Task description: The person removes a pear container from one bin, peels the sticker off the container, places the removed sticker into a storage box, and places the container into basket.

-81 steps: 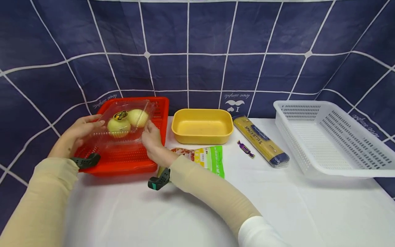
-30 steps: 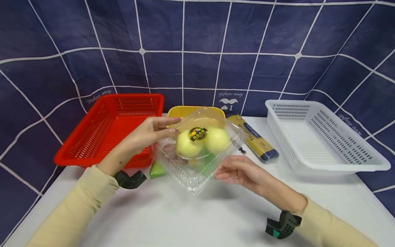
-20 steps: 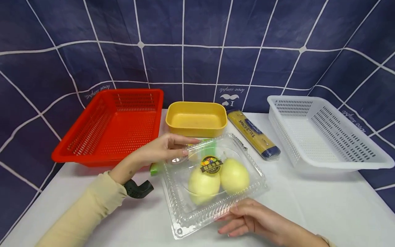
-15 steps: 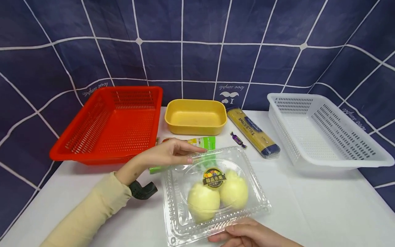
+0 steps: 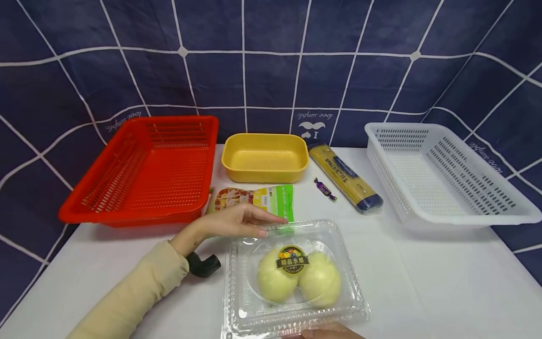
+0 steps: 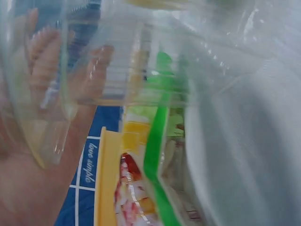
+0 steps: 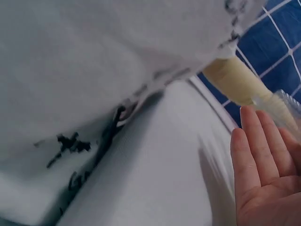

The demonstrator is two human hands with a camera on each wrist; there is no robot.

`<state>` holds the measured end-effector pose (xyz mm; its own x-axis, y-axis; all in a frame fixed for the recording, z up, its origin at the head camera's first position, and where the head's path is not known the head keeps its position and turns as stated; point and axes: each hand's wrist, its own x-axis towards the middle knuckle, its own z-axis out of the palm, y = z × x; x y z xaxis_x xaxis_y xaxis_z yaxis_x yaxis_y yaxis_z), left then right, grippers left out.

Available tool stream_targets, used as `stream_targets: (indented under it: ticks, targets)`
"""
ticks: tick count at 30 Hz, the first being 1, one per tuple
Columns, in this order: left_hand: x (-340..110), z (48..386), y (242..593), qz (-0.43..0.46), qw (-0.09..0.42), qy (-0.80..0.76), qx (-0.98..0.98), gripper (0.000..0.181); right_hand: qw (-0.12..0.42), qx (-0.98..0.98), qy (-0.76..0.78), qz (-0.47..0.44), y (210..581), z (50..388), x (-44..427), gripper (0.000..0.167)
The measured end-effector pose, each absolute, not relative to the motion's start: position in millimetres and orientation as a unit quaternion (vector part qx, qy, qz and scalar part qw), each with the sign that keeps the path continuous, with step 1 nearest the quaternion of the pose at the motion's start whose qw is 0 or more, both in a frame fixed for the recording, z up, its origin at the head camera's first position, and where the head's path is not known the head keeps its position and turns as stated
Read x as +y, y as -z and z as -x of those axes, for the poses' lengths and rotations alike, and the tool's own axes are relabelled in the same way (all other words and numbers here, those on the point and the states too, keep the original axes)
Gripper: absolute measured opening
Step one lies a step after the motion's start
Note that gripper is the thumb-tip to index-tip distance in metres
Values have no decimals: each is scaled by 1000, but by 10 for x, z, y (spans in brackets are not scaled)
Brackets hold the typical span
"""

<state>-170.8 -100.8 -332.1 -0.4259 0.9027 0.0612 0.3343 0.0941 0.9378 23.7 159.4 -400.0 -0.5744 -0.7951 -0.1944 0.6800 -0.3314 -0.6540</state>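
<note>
A clear plastic fruit box [image 5: 296, 315] holding two pale yellow round fruits [image 5: 277, 278] is low at the table front, its lid bearing a black label. My left hand [image 5: 230, 221] grips its far left edge, the thumb over the lid; in the left wrist view that hand [image 6: 42, 94] shows partly through the plastic. At the bottom of the head view my right hand [image 5: 330, 332], mostly cut off, pinches the box's near edge. In the right wrist view, the fingers of the right hand [image 7: 270, 174] look fairly straight beside a corner of the box [image 7: 287, 101].
A red basket [image 5: 199, 202] stands left, a yellow tub [image 5: 266, 176] at the back, a white basket [image 5: 457, 221] right. A green-edged food bag [image 5: 281, 197] lies just behind the fruit box. A purple-wrapped candy [image 5: 324, 189] and spaghetti pack [image 5: 345, 176] lie to its right.
Both hands have brought the fruit box out of the red basket, rightward and toward me, down to the table front. The food bag and candy have come back into sight behind it.
</note>
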Motion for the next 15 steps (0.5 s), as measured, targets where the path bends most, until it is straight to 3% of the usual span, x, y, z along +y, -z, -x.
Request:
stream_targets:
  ticks: [8, 15]
  targets:
    - [-1021, 1789, 3428, -439, 306, -506, 676, 41, 455, 345, 813, 115, 4024, -208, 1483, 43]
    - [-994, 1797, 3440, -414, 288, -506, 700, 38, 461, 312, 828, 70, 3987, -253, 1438, 45]
